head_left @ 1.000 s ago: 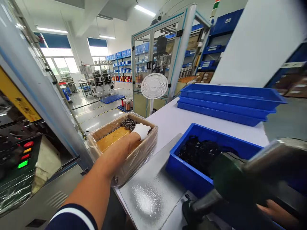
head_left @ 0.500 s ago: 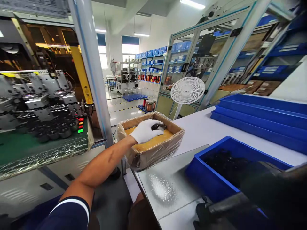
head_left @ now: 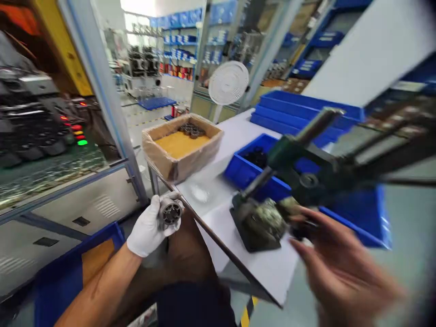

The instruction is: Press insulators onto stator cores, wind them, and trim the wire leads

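Cylinder (head_left: 171,213), within gloved left fingers (head_left: 155,206), tilted

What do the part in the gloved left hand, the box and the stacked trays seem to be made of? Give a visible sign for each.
Part: probably metal, satin grey, with pale highlights along its rim; blur leaves this open.
Box: likely cardboard, matte brown, under clear film, perhaps plastic, which wrinkles and shines.
Trays: probably moulded plastic, smooth, evenly blue across rims and walls.
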The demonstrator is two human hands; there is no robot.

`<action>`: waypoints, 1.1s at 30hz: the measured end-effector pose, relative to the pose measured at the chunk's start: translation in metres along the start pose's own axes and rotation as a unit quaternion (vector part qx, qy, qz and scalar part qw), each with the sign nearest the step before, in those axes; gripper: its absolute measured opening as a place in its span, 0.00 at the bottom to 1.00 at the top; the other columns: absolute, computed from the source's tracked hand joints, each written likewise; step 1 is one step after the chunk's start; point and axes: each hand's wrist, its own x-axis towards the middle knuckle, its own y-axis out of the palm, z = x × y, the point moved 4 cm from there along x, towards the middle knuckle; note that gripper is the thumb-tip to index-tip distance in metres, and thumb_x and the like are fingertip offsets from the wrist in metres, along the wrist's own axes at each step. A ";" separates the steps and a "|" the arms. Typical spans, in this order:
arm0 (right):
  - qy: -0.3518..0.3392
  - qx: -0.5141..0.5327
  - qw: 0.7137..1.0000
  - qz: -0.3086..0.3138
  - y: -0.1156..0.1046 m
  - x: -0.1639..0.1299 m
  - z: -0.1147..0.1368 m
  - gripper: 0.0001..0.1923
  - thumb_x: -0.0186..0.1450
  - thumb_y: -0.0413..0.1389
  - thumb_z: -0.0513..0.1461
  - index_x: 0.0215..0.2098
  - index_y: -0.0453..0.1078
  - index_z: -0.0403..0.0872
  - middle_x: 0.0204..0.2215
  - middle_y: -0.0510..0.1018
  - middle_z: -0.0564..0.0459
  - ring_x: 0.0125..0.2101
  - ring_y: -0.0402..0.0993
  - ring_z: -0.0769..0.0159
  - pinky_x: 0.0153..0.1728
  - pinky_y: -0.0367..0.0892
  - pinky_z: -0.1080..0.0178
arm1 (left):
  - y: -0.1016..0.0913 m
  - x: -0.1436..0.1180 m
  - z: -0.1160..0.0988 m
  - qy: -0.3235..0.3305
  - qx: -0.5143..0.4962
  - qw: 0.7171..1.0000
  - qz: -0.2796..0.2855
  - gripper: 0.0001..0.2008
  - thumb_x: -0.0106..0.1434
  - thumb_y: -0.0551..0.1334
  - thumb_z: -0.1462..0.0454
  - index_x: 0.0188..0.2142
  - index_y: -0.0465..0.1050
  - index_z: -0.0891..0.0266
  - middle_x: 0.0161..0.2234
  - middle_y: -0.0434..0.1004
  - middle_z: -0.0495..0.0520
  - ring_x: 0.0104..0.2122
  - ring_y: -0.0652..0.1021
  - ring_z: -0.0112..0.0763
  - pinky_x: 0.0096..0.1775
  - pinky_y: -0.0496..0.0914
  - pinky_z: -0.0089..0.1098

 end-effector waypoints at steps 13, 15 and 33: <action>-0.185 0.061 0.952 0.236 0.100 -0.028 0.055 0.26 0.64 0.60 0.31 0.60 0.63 0.42 0.44 0.71 0.42 0.45 0.68 0.60 0.44 0.71 0.55 | 0.023 -0.043 0.036 0.023 0.194 0.975 0.110 0.47 0.45 0.78 0.57 0.63 0.62 0.48 0.57 0.72 0.54 0.56 0.73 0.44 0.57 0.67 0.38; -0.195 0.055 0.947 0.250 0.097 -0.029 0.053 0.27 0.65 0.59 0.32 0.61 0.61 0.42 0.44 0.71 0.42 0.45 0.68 0.60 0.43 0.71 0.55 | 0.023 -0.046 0.037 0.014 0.194 0.975 0.109 0.46 0.45 0.78 0.58 0.62 0.63 0.48 0.55 0.73 0.53 0.56 0.73 0.43 0.57 0.67 0.38; -0.172 0.007 0.945 0.279 0.096 -0.034 0.050 0.24 0.65 0.58 0.34 0.59 0.63 0.42 0.43 0.73 0.42 0.43 0.69 0.61 0.40 0.70 0.56 | 0.018 -0.040 0.039 -0.007 0.212 0.968 0.131 0.46 0.46 0.77 0.55 0.62 0.63 0.51 0.57 0.72 0.55 0.56 0.73 0.46 0.58 0.66 0.40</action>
